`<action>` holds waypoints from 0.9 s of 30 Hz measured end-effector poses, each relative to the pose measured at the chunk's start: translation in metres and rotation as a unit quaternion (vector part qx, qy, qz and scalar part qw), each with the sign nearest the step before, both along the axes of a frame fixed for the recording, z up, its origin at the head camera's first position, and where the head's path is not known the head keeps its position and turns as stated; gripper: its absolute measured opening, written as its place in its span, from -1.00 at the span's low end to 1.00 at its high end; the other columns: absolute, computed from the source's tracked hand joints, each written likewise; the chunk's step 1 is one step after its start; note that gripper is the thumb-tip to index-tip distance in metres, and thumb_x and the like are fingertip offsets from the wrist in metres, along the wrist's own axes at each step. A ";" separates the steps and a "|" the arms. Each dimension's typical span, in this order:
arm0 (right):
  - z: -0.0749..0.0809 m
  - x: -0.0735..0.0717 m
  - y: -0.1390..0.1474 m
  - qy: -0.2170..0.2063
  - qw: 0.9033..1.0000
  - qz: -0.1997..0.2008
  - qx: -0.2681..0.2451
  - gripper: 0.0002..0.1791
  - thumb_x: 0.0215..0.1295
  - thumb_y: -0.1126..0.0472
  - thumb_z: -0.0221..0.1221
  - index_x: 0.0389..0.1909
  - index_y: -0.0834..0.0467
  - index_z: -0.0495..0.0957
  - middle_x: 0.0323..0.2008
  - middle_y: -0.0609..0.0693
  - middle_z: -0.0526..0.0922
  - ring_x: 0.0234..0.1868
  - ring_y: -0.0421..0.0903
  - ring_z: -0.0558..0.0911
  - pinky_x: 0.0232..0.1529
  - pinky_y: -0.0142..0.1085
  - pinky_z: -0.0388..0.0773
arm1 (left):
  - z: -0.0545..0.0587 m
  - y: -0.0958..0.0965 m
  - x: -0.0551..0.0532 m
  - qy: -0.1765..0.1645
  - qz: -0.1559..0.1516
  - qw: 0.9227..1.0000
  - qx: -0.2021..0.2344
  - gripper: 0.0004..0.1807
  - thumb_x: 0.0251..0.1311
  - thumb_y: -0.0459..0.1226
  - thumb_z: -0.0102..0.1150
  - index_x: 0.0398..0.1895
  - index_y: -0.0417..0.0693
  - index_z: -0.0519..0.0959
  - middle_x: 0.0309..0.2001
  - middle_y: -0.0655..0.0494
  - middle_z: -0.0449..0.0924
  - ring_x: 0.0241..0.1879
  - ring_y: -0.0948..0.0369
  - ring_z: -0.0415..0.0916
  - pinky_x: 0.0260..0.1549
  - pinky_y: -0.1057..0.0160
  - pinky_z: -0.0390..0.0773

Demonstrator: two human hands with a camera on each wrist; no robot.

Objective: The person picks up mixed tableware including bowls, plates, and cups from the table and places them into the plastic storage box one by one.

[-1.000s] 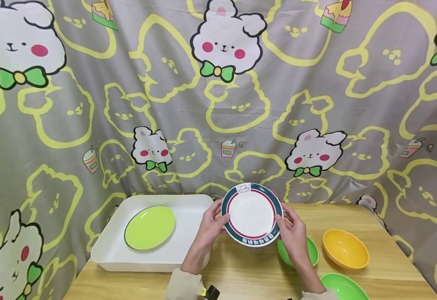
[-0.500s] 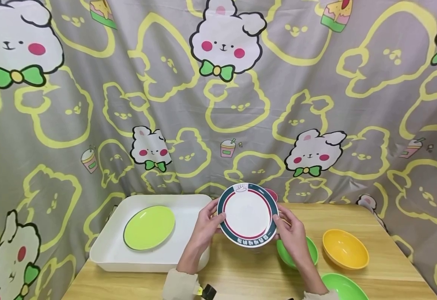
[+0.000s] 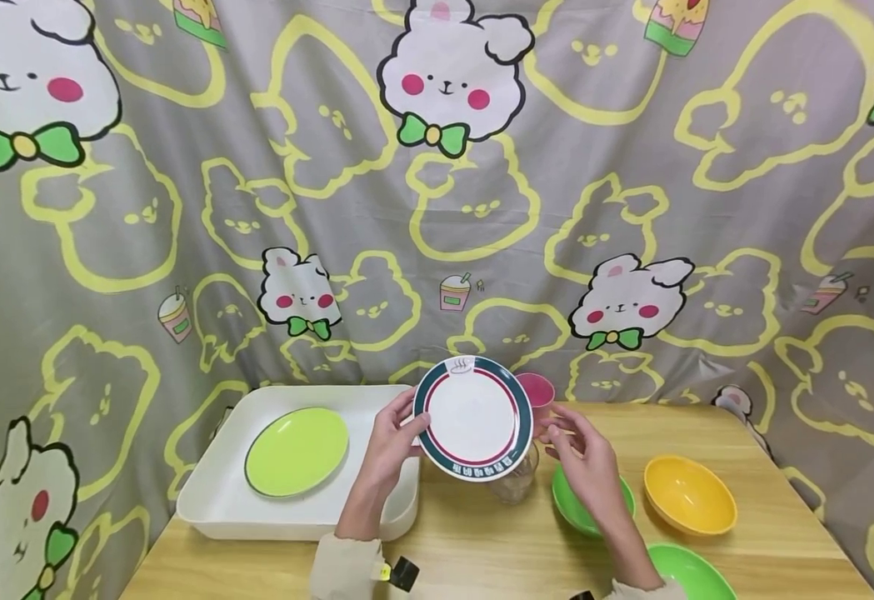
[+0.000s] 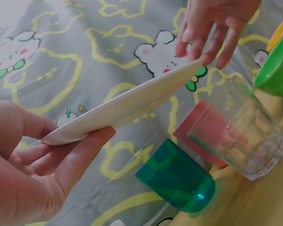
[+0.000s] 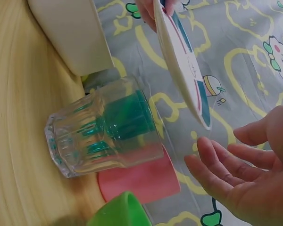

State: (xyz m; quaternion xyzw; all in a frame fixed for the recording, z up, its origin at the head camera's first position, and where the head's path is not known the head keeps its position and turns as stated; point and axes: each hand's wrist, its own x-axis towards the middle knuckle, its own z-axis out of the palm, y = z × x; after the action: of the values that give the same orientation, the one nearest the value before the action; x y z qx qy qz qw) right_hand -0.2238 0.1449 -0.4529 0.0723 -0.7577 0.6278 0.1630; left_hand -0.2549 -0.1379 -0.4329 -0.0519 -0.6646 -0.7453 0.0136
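A white plate [image 3: 474, 421] with a dark green rim band and red ring is held up above the table, tilted toward the head camera. My left hand [image 3: 390, 437] grips its left edge, thumb on the upper face and fingers underneath, as the left wrist view confirms. To the right of the plate, my right hand [image 3: 590, 458] holds nothing; its fingers are loosely spread, a small gap from the rim in the right wrist view. Below the plate stand a clear glass [image 5: 104, 127], a pink cup [image 3: 537, 390] and a teal cup [image 4: 179, 176].
On the left, a white tub [image 3: 237, 531] contains a lime-green plate [image 3: 297, 452]. At right are a green bowl [image 3: 573, 504], a yellow-orange bowl [image 3: 690, 493] and another green dish [image 3: 687, 571], cut off by the frame. A patterned curtain [image 3: 481, 208] hangs behind the wooden table [image 3: 481, 550].
The right hand has let go of the plate's right edge. The plate has moved left with the left hand, uncovering more of the pink cup and the glass.
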 end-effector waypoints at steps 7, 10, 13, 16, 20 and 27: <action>0.012 0.005 0.003 0.008 0.997 -0.031 0.068 -0.62 0.47 0.36 0.18 0.26 0.28 0.53 0.03 0.23 0.69 -0.06 0.01 0.70 -0.10 -0.43 0.69 | 0.008 -0.009 -0.005 -0.004 0.019 1.000 0.000 -0.46 0.39 -0.43 0.13 0.42 -0.31 0.38 0.24 -0.32 0.54 -0.28 0.13 0.70 -0.47 0.13 0.77; 0.015 0.006 0.004 0.005 0.996 -0.015 0.092 -0.63 0.46 0.37 0.19 0.25 0.28 0.54 0.07 0.24 0.67 0.02 0.11 0.68 -0.01 -0.31 0.70 | 0.009 -0.019 -0.003 -0.008 0.034 0.999 -0.001 -0.47 0.39 -0.43 0.12 0.41 -0.33 0.39 0.24 -0.35 0.54 -0.29 0.14 0.70 -0.47 0.12 0.77; 0.019 0.005 0.008 0.012 0.993 -0.003 0.121 -0.63 0.44 0.41 0.20 0.22 0.30 0.55 0.09 0.26 0.66 0.05 0.18 0.67 0.06 -0.10 0.70 | 0.011 -0.032 -0.002 -0.011 0.048 0.999 -0.011 -0.49 0.40 -0.44 0.11 0.41 -0.34 0.40 0.24 -0.36 0.53 -0.29 0.15 0.70 -0.46 0.12 0.77; 0.024 0.004 0.017 0.027 0.988 -0.002 0.151 -0.63 0.42 0.43 0.21 0.21 0.31 0.55 0.10 0.26 0.66 0.05 0.22 0.67 0.09 0.08 0.66 | 0.015 -0.045 -0.001 -0.008 0.066 0.997 -0.032 -0.50 0.40 -0.45 0.11 0.39 -0.34 0.41 0.23 -0.37 0.54 -0.30 0.16 0.70 -0.47 0.13 0.77; 0.030 0.003 0.033 0.040 0.981 -0.002 0.192 -0.63 0.41 0.43 0.22 0.21 0.34 0.54 0.12 0.27 0.64 0.05 0.25 0.66 0.10 0.19 0.62 | 0.021 -0.062 -0.001 -0.005 0.086 0.994 -0.066 -0.52 0.41 -0.46 0.09 0.38 -0.32 0.43 0.23 -0.39 0.53 -0.30 0.16 0.69 -0.47 0.12 0.77; 0.030 -0.002 0.057 0.058 0.962 0.010 0.266 -0.61 0.37 0.42 0.25 0.20 0.34 0.55 0.11 0.32 0.64 0.04 0.31 0.64 0.01 0.25 0.64 | 0.026 -0.091 0.000 -0.026 0.102 0.989 -0.108 -0.50 0.44 -0.46 0.04 0.42 -0.31 0.37 0.28 -0.41 0.47 -0.26 0.15 0.68 -0.40 0.11 0.78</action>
State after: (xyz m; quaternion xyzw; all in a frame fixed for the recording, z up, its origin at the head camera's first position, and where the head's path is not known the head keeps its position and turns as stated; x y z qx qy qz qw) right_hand -0.2260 0.2015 -0.4231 0.1570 -0.8860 0.3997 0.1751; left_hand -0.2544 -0.2285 -0.4074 0.0348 -0.7430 -0.6650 0.0667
